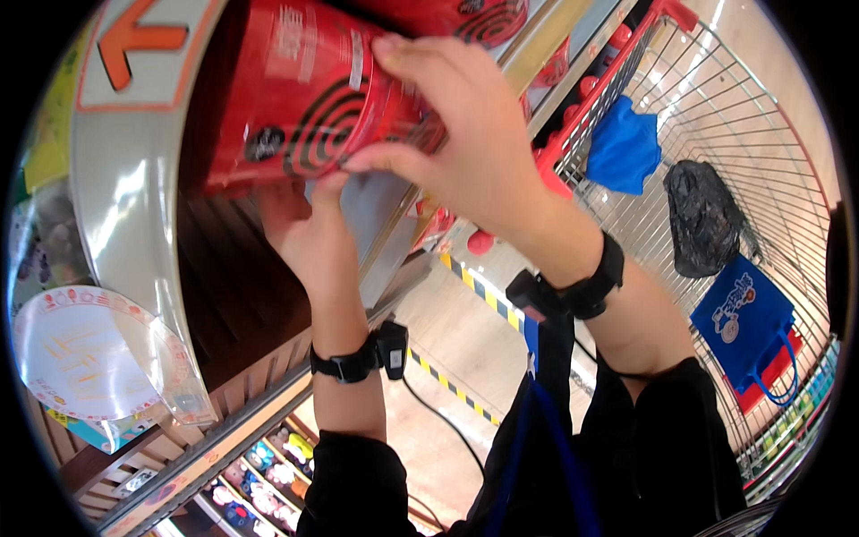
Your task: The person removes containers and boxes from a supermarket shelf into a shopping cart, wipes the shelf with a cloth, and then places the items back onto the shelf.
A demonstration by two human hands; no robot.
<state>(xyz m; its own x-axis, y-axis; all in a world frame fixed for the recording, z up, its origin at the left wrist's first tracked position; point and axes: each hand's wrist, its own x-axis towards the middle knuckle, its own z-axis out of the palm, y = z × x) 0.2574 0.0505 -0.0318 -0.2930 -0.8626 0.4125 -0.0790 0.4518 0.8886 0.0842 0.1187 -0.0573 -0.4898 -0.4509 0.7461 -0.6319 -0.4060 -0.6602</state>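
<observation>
A glossy red plastic packet (288, 80) with dark concentric rings and printed writing lies tilted at the top of the view. My right hand (470, 121) grips its right end, the thumb at the lower edge and the fingers over the upper side. Under the lower edge, my left hand (305, 225) supports the same packet, with its thumb up against it; some of its fingers are hidden behind. Another red packet (486, 17) with similar rings sits just beyond it. Both wrists wear black straps with small devices.
At right stands a wire shopping cart (765, 134) holding a blue cloth item (624, 148), a black plastic bag (701, 218) and a blue tote bag (741, 322). A curved clear panel (127, 221) and slatted wooden shelf (228, 268) are at left. Yellow-black tape (483, 295) marks the floor.
</observation>
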